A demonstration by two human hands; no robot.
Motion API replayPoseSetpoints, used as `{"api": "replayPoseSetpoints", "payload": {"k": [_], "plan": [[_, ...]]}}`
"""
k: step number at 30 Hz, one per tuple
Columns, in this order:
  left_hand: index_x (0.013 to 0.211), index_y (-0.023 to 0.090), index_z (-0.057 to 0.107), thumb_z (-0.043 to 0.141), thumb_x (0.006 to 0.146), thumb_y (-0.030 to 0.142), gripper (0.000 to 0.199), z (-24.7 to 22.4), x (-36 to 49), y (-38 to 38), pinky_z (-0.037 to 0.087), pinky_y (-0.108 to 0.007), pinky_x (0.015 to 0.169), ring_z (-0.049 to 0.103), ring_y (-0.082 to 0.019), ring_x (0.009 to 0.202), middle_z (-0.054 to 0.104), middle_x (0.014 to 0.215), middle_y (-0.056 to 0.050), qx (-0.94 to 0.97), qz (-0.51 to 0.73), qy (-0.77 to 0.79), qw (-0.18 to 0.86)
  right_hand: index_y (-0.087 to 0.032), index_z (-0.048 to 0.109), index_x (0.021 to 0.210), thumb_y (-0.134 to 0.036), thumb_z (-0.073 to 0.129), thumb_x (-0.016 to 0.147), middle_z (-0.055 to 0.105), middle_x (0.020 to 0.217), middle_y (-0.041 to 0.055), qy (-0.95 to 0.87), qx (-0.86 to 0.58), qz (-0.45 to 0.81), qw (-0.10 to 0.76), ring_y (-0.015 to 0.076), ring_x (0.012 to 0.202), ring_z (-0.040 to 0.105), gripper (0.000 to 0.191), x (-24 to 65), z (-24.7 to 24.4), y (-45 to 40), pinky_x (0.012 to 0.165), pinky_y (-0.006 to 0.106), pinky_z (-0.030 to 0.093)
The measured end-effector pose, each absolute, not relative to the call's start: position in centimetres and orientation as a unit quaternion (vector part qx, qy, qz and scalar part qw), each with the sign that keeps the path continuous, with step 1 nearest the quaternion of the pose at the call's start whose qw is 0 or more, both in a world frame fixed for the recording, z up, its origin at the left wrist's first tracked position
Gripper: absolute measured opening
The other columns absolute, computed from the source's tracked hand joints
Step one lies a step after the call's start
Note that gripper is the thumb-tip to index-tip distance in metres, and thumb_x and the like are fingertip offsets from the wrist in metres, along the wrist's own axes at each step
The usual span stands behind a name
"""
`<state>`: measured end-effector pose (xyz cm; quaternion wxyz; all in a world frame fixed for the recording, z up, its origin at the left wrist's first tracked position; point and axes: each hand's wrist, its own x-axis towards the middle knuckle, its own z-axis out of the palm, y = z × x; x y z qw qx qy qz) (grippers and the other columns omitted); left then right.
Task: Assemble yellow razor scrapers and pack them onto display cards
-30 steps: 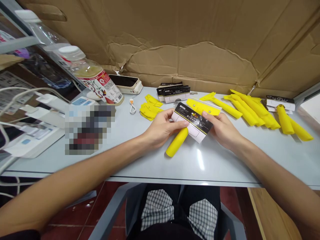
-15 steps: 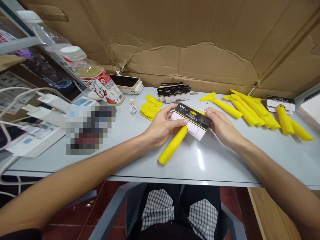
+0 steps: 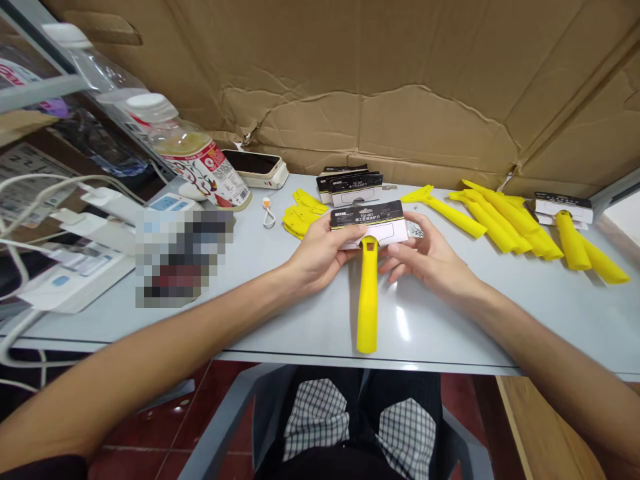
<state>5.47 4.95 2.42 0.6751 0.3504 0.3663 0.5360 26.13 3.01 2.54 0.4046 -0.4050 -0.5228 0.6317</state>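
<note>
Printed backing card (image 3: 367,223) tilts toward us, pinched in our left hand (image 3: 320,250) so its face shows; our right hand (image 3: 425,257) is half open just beside it. Yellow scraper (image 3: 367,300) lies on the surface (image 3: 450,327) below, its holed end meeting the card's lower edge, with more scrapers (image 3: 505,223) lined up to the right.

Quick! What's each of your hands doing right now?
Left hand: closed, holding the printed card of a yellow scraper.
Right hand: open, fingertips beside the card.
</note>
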Motion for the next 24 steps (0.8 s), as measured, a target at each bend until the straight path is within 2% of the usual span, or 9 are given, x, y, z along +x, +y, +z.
{"api": "replayPoseSetpoints", "payload": {"k": [4,7,10,11,13,15,17,21,24], "plan": [[0.111,0.016,0.07,0.091,0.068,0.014,0.048,2.5,5.5,4.8,0.06,-0.05,0.1,0.076,-0.031,0.111,0.08,0.116,-0.012,0.358,0.533,0.366,0.674,-0.032,0.033,0.155,-0.03,0.1,0.069,0.079,0.105,0.0043,-0.505,-0.412,0.637,0.411,0.0278,0.094,0.079,0.109,25.1,2.1,2.2,0.071,0.042,0.068],[0.104,0.018,0.065,0.095,0.061,0.014,0.053,2.5,5.1,5.3,0.059,-0.046,0.099,0.077,-0.028,0.106,0.079,0.112,-0.009,0.367,0.535,0.39,0.653,-0.032,0.024,0.165,-0.022,0.099,0.066,0.076,0.096,0.0009,-0.5,-0.426,0.642,0.396,0.0252,0.08,0.077,0.125,24.8,1.9,2.0,0.065,0.041,0.067],[0.106,0.022,0.059,0.097,0.056,0.015,0.063,2.6,4.3,6.3,0.059,-0.041,0.089,0.076,-0.023,0.092,0.079,0.104,-0.004,0.385,0.533,0.433,0.617,-0.037,0.008,0.173,-0.024,0.095,0.072,0.076,0.097,0.0,-0.525,-0.448,0.614,0.383,0.0209,0.067,0.073,0.134,25.2,2.2,1.9,0.058,0.039,0.064],[0.109,0.023,0.059,0.097,0.057,0.018,0.065,2.6,4.0,6.6,0.059,-0.04,0.085,0.076,-0.023,0.089,0.079,0.103,-0.003,0.41,0.523,0.447,0.599,-0.038,0.009,0.174,-0.026,0.092,0.076,0.076,0.1,0.0009,-0.553,-0.453,0.587,0.38,0.0204,0.067,0.073,0.129,25.4,2.4,1.9,0.058,0.039,0.064],[0.111,0.023,0.062,0.097,0.059,0.023,0.062,2.5,3.4,7.3,0.058,-0.038,0.08,0.075,-0.024,0.087,0.079,0.101,-0.003,0.496,0.491,0.471,0.54,-0.035,0.03,0.171,-0.026,0.083,0.083,0.077,0.104,0.0033,-0.638,-0.462,0.501,0.358,0.0213,0.073,0.073,0.103,25.6,2.8,1.8,0.065,0.042,0.064],[0.107,0.022,0.066,0.096,0.063,0.028,0.053,2.3,2.9,7.8,0.056,-0.037,0.083,0.074,-0.025,0.095,0.078,0.103,-0.005,0.587,0.464,0.476,0.462,-0.027,0.058,0.155,-0.024,0.073,0.088,0.078,0.103,0.0048,-0.725,-0.466,0.395,0.318,0.0217,0.078,0.073,0.069,25.7,3.1,1.6,0.074,0.044,0.063],[0.105,0.022,0.067,0.094,0.067,0.031,0.047,1.8,2.7,8.3,0.056,-0.038,0.089,0.073,-0.026,0.104,0.077,0.108,-0.006,0.642,0.454,0.458,0.414,-0.022,0.071,0.14,-0.025,0.067,0.092,0.078,0.1,0.0059,-0.786,-0.467,0.294,0.279,0.022,0.078,0.071,0.049,25.7,3.2,1.4,0.08,0.046,0.061],[0.106,0.022,0.067,0.09,0.074,0.033,0.041,0.7,2.9,8.9,0.054,-0.04,0.094,0.072,-0.026,0.105,0.077,0.112,-0.007,0.692,0.422,0.421,0.409,-0.019,0.076,0.131,-0.038,0.066,0.098,0.071,0.12,0.0158,-0.837,-0.472,0.09,0.261,0.0336,0.107,0.065,0.039,25.5,2.5,1.2,0.093,0.053,0.055],[0.102,0.022,0.072,0.087,0.082,0.037,0.03,0.2,3.4,8.8,0.053,-0.039,0.094,0.07,-0.025,0.101,0.077,0.108,-0.006,0.728,0.405,0.409,0.374,-0.02,0.073,0.136,-0.038,0.067,0.097,0.067,0.141,0.0185,-0.855,-0.465,0.031,0.227,0.0406,0.126,0.057,0.044,25.5,2.1,1.2,0.102,0.058,0.05]]}}
